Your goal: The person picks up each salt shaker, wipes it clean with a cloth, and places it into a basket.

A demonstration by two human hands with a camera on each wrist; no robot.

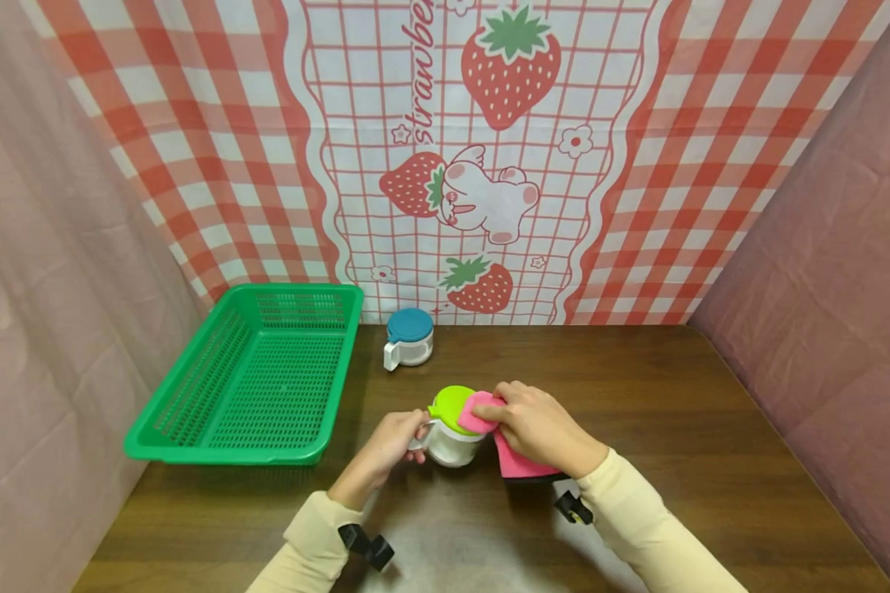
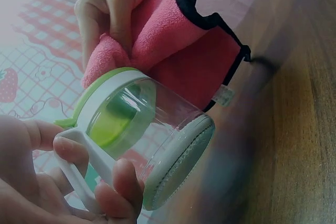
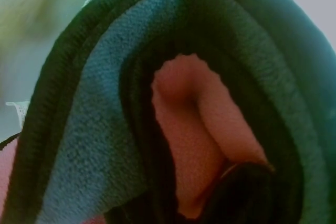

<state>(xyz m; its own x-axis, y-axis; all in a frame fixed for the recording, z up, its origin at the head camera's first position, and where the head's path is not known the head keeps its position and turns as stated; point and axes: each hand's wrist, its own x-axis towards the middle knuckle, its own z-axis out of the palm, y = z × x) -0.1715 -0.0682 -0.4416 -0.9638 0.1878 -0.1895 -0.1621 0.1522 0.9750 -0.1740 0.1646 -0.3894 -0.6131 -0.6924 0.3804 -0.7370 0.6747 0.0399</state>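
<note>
A clear seasoning jar [image 1: 452, 451] with a lime-green lid [image 1: 451, 403] and a white handle [image 2: 85, 169] is between the hands near the middle of the table. My left hand [image 1: 399, 441] grips that handle, fingers curled round it in the left wrist view. A pink cloth [image 1: 525, 463] with black edging is bunched in my right hand [image 1: 537, 422], which presses a fold of it against the lid's right side. The cloth's folds [image 3: 100, 108] fill most of the right wrist view and hide the right hand there. I cannot tell whether the jar touches the table.
Behind stands a similar jar [image 1: 415, 350] with a blue lid. At the left sits a green plastic basket [image 1: 334, 395] with perforated sides. A strawberry-print checked cloth [image 1: 638, 206] hangs along the back edge of the wooden table [image 1: 712, 461], and pinkish drapes [image 1: 823, 288] flank it.
</note>
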